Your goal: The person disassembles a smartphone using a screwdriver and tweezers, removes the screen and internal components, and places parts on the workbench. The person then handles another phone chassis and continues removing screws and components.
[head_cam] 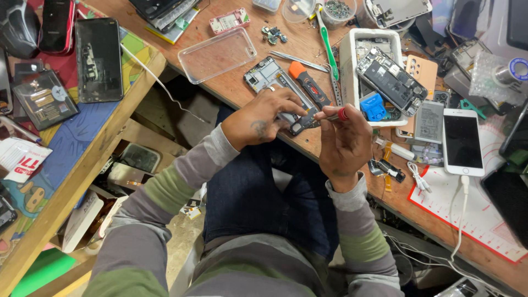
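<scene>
Grey sleeves banded in green frame the bottom of the view, rising to two bare hands that meet at the front edge of a cluttered wooden bench (308, 148). One left hand (263, 120) lies flat, fingers pressing down on an opened silver smartphone with its back removed (269, 74). One right hand (344, 144) is closed in a pinch around a slim red-tipped precision screwdriver (334, 115), whose tip points left towards the near end of that phone. The phone's long axis runs diagonally, from the hands up and away to the left; its near end sits directly between both hands, partly hidden by them, with the left hand touching it and the right hand just beside. Just beyond lie one orange-handled black tool (309, 85), one pair of metal tweezers (297, 59) and one green-handled brush (328, 47). Further right, one white tray (349, 60) holds a second opened phone (391, 81) and a blue plastic pick (374, 105). One white smartphone with a dark screen (463, 141) lies at the right, a white cable plugged in. One clear phone case (218, 54) lies upper left.
</scene>
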